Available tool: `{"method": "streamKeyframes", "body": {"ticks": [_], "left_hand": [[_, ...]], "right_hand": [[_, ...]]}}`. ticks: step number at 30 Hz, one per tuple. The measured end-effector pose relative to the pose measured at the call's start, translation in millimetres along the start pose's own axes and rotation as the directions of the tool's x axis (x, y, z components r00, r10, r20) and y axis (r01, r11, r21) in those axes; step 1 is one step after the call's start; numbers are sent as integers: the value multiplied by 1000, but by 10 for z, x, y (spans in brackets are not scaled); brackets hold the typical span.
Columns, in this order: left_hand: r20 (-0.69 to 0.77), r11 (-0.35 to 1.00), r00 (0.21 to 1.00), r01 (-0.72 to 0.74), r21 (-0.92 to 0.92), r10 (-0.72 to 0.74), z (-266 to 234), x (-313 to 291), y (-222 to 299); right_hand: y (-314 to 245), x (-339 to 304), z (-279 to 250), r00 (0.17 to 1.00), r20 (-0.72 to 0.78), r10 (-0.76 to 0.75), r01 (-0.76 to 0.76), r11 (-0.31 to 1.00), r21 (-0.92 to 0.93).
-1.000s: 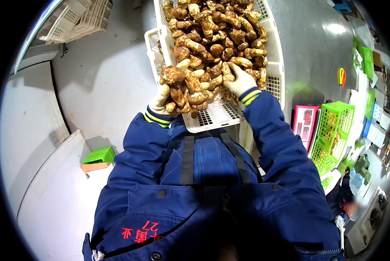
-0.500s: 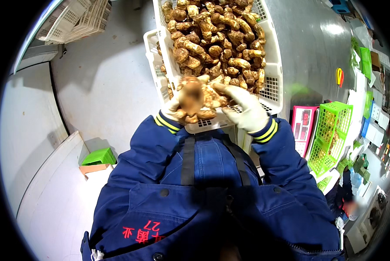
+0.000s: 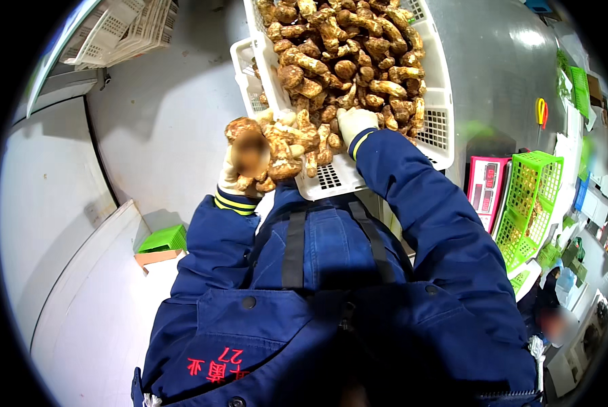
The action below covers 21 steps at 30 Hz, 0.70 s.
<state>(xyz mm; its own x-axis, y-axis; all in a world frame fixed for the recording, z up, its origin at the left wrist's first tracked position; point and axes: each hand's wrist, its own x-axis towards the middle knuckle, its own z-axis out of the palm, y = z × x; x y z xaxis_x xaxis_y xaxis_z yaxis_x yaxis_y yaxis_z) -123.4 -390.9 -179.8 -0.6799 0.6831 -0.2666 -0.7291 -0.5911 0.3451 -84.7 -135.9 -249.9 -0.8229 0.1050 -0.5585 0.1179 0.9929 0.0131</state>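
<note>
My left hand [image 3: 230, 173], in a pale glove, is closed around a bunch of brown-and-cream mushrooms [image 3: 285, 139] beside the near left corner of a white perforated crate [image 3: 328, 182]. Part of that bunch hides its fingers, and one cap is blurred. Inside the crate lies a thick heap of similar mushrooms [image 3: 348, 51], with long stems and brown caps. My right hand [image 3: 357, 123], gloved too, reaches into the near part of this heap. Its fingers look bent down among the mushrooms, and what they grip is hidden.
Another white crate [image 3: 244, 74] shows under the left side of the full one. To the right are a grey metal tabletop [image 3: 500, 74], yellow-and-orange-handled scissors [image 3: 542, 112], a red-framed scale [image 3: 485, 186] and green baskets [image 3: 531, 203]. White crates [image 3: 131, 34] are stacked at far left.
My left hand has moved left with its bunch, away from the crate. My right hand has left the bunch and gone forward into the heap. The view has shifted slightly.
</note>
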Motion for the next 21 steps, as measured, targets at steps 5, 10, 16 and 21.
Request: {"method": "streamKeyframes", "body": {"ticks": [5, 10, 16, 21], "left_hand": [[92, 993, 993, -58, -105, 67, -437, -49, -208], [-17, 971, 989, 140, -193, -146, 149, 165, -128], [-71, 966, 963, 259, -16, -260, 281, 307, -288], [-4, 917, 918, 395, 61, -396, 962, 584, -646]], "right_hand": [[156, -217, -609, 989, 115, -93, 35, 903, 429], [623, -863, -615, 949, 115, -294, -185, -223, 957], [568, -1691, -675, 983, -171, -65, 67, -741, 668], [903, -2340, -351, 957, -171, 233, 284, -651, 704]]}}
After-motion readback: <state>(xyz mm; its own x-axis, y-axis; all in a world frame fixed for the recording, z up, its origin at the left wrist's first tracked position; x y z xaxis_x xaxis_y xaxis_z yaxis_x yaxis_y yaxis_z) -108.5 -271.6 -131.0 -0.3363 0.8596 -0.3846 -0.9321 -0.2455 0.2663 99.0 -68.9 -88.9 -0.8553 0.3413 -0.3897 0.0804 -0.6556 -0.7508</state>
